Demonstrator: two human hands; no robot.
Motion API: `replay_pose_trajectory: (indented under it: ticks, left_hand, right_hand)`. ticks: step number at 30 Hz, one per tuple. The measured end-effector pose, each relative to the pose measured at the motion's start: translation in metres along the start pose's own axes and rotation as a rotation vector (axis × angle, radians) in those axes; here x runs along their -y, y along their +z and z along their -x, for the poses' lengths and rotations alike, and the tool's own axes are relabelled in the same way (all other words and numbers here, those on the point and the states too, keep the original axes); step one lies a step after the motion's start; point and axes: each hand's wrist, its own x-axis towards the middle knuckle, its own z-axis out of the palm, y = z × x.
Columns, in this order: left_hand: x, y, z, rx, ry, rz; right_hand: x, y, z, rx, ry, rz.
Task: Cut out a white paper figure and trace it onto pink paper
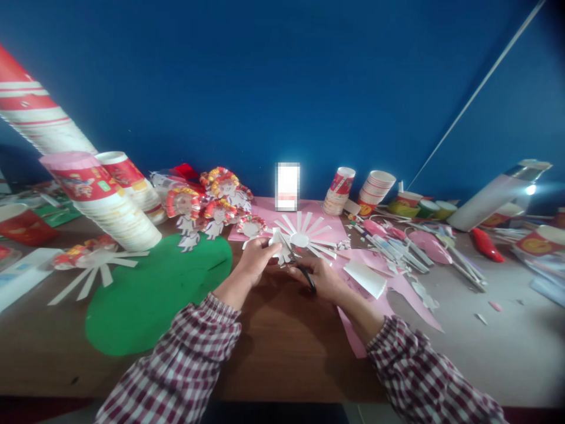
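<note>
Between thumb and fingers, my left hand (pixel 257 259) grips a small white paper piece (pixel 279 246) with an irregular outline. My right hand (pixel 323 277) is closed around a pair of scissors (pixel 306 275) with black handles. The scissor blades point up and left, right at the paper's edge; whether they are cutting into it I cannot tell. Just beyond both hands, a white paper cup cut into spread strips (pixel 300 239) lies on pink paper (pixel 265 207). Several white paper figures (pixel 215 227), some with red and yellow rings, rest left of my left hand.
A green paper sheet (pixel 150 294) covers the table's left side, beneath leaning stacked paper cups (pixel 119 215). More cup stacks (pixel 339 191) stand at the back. Markers (pixel 410 253), pink scraps (pixel 408 297) and a steel bottle (pixel 489 197) are on the right.
</note>
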Motion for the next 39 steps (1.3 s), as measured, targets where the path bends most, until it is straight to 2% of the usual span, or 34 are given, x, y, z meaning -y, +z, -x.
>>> replay_pose_trajectory:
  ticks: [6, 13, 27, 34, 39]
  left_hand:
    - [0.0023, -0.0002, -0.0009, 0.003, -0.031, 0.039]
    - [0.0006, 0.0028, 0.0012, 0.068, -0.054, 0.088]
    - [0.0026, 0.0022, 0.0009, 0.026, -0.06, 0.075]
    - [-0.0027, 0.0052, 0.0042, 0.063, -0.092, 0.111]
    - [-0.0003, 0.0031, 0.0022, 0.079, -0.06, 0.09]
  right_hand:
    - [-0.0008, 0.0, 0.0, 0.014, -0.004, -0.013]
    - [-0.0032, -0.0016, 0.0002, 0.027, 0.032, -0.034]
    - [0.0002, -0.0013, -0.0008, 0.013, -0.004, -0.047]
    - [-0.0004, -0.0011, 0.0003, 0.049, 0.052, -0.113]
    - [-0.0011, -0.0017, 0.0012, 0.079, 0.064, -0.144]
